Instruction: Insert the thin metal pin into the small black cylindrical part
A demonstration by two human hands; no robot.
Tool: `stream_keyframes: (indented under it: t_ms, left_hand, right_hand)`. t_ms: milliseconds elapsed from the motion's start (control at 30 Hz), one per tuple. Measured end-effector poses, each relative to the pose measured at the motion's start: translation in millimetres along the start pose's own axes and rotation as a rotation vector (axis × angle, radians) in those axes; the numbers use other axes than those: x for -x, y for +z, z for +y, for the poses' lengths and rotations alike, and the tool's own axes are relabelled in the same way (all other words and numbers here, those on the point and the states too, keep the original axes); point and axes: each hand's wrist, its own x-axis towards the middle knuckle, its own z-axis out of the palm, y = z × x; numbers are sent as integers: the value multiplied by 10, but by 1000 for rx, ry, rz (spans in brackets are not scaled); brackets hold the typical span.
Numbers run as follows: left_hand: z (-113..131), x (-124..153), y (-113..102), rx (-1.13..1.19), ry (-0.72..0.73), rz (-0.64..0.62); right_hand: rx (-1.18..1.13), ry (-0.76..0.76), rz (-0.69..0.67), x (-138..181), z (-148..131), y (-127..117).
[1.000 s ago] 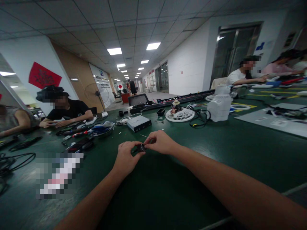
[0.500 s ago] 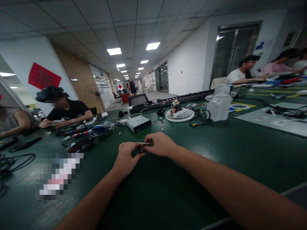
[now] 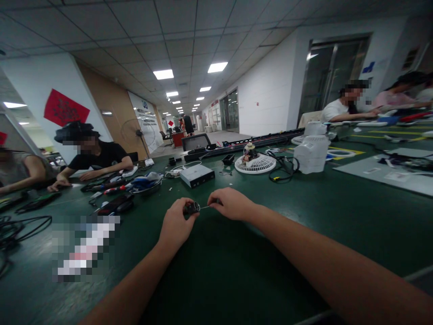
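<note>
My left hand is closed around a small dark round part with a metal ring at its end, held just above the green table. My right hand pinches a thin metal rod that points at the part's end. The two hands sit a short gap apart in the middle of the view.
A white box and a white fan grille lie beyond my hands, with a white fan body to the right. Tools and cables cover the left side. Other people sit at the table's left and far right.
My right hand has drawn away to the right from the left hand, and the thin rod now shows between them. The view has tilted slightly.
</note>
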Motion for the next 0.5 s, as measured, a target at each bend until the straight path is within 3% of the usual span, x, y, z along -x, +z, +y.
stream_keyframes:
  t_ms: [133,300,500]
  left_hand:
    - [7,8,13,-53,-6,3]
    - [25,24,-1,-12,16,-65]
    - [71,33,-18,-34,27,-55]
  right_hand:
    - [16,74,40,3,-5,-5]
    - [-27,-16,0,10,-15,-25]
    - [-11,8,-69,16,-49,-14]
